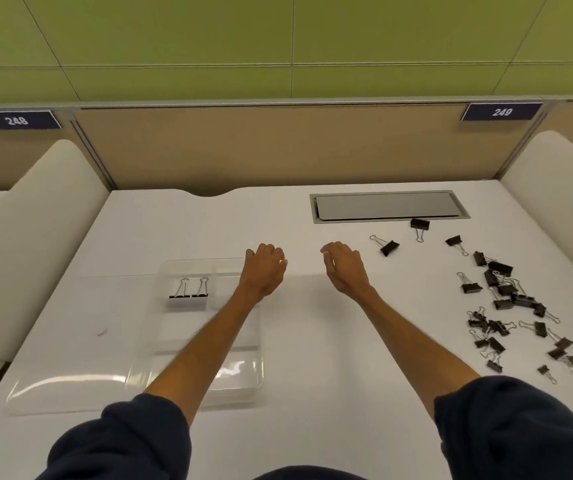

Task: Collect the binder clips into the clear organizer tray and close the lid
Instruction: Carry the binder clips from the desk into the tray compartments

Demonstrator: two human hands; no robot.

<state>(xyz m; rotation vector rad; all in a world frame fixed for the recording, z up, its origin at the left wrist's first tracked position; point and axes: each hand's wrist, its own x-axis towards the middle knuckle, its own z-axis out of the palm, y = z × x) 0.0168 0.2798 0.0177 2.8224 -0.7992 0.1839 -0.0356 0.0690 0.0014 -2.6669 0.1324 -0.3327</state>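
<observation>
Clear plastic at left: spotted the organizer tray [209, 264], lid [66, 389] laid open, 2 binder clips [188, 292] side by side in its far-left compartment. Spotted the loose clips [507, 299] scattered far right on the counter [316, 341]. Caught the left hand [263, 270] and right hand [344, 269] hovering between, fingers loosely curled, holding nothing.

The organizer tray [243, 386] lies on the left side of the table [313, 341], with two binder clips [181, 292] in its far-left compartment. The loose clips [501, 268] lie scattered at right, nearer than the hatch [389, 206].

White desk [278, 223], grey cable hatch [387, 206], number plates [501, 112].
</observation>
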